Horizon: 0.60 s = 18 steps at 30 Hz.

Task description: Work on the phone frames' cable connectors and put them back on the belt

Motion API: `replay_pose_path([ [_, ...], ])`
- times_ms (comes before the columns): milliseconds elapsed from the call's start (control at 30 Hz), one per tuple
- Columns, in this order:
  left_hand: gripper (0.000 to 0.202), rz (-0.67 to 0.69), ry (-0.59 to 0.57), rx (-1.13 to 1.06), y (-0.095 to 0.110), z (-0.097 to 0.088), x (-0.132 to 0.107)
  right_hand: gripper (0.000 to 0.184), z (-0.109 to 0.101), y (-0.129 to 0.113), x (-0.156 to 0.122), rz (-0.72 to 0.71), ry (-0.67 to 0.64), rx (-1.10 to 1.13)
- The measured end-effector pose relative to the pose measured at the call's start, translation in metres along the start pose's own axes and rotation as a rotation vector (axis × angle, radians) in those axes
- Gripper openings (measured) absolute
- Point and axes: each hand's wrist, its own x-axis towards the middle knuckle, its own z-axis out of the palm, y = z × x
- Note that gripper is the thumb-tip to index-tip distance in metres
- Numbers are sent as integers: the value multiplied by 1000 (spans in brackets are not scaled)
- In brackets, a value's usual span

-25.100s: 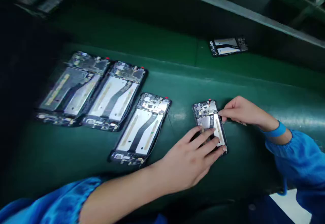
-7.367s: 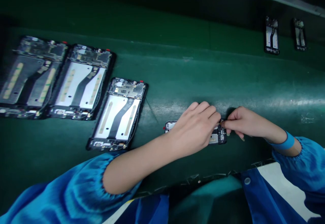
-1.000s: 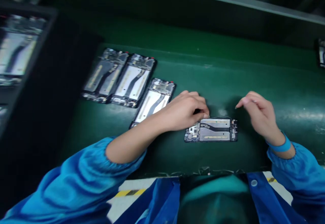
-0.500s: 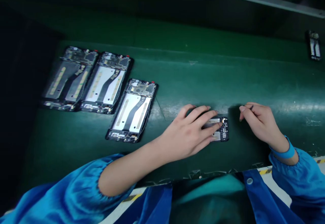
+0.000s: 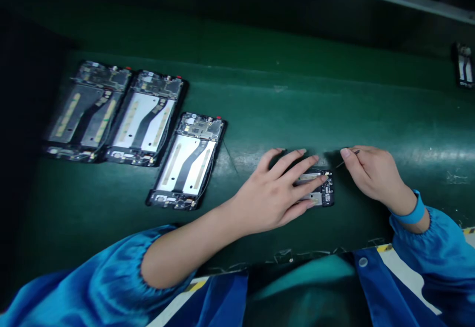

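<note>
An opened smartphone (image 5: 316, 199) lies on the green mat, its near-right end showing small circuit parts. Spread over it is my left hand (image 5: 278, 191), fingers apart and resting on the phone; most of the phone is hidden under the hand. To the right, my right hand (image 5: 371, 171) is closed in a pinch around a thin, pointed metal tool (image 5: 340, 164). The tool's tip points left toward the phone's end and stays a short way off it. Whether it is tweezers or a pick, I cannot tell.
Left of my hands lie three more opened smartphones: a near one (image 5: 193, 159), a middle one (image 5: 146, 116) and a far-left one (image 5: 87, 112). Another opened phone (image 5: 464, 65) is at the far right. The green mat (image 5: 252, 104) ends at a front edge near my body.
My right hand has come slightly left, and its thin tool now shows, pointing toward the phone. My left hand stays on the phone. The view has shifted a little.
</note>
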Motion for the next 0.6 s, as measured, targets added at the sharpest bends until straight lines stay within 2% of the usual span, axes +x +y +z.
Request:
replay_pose_path([
  [133,43,-3,-6,-1,0,1,-1,41,8,2,-8,-223,62,113],
  [267,43,-14,-10,-6,1,1,0,31,16,0,-10,-326,85,117],
  [433,43,-23,-10,-12,1,0,1,35,19,0,-11,-335,59,81],
  [600,42,-21,-21,-20,1,-1,2,40,17,-1,-11,-212,8,67],
])
